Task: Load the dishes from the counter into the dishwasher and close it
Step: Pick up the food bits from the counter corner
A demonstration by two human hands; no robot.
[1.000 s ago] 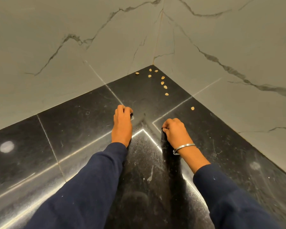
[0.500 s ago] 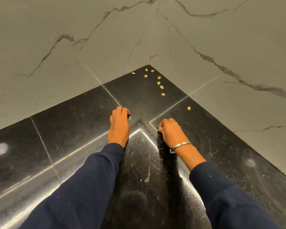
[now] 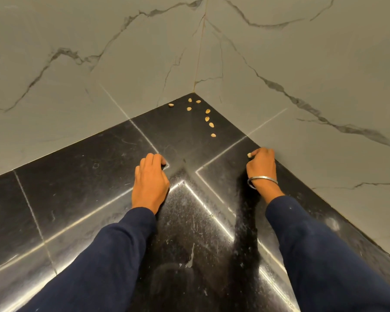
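Note:
No dishes and no dishwasher are in view. I look down at the corner of a glossy black stone counter point(image 3: 81, 176) under grey marbled walls. My left hand point(image 3: 150, 181) rests on the counter near the middle with its fingers curled under, holding nothing that I can see. My right hand point(image 3: 260, 167), with a metal bangle on the wrist, is at the right wall. Its curled fingertips pinch a small tan seed point(image 3: 249, 155) that lies on the counter.
Several more tan seeds point(image 3: 208, 119) lie scattered in the far corner of the counter. The marbled walls point(image 3: 302, 64) close the counter in at the back and right. Pale smears mark the stone in front of me.
My right hand has slid to the right, from the counter's middle to the seed by the right wall. My left hand has stayed where it was.

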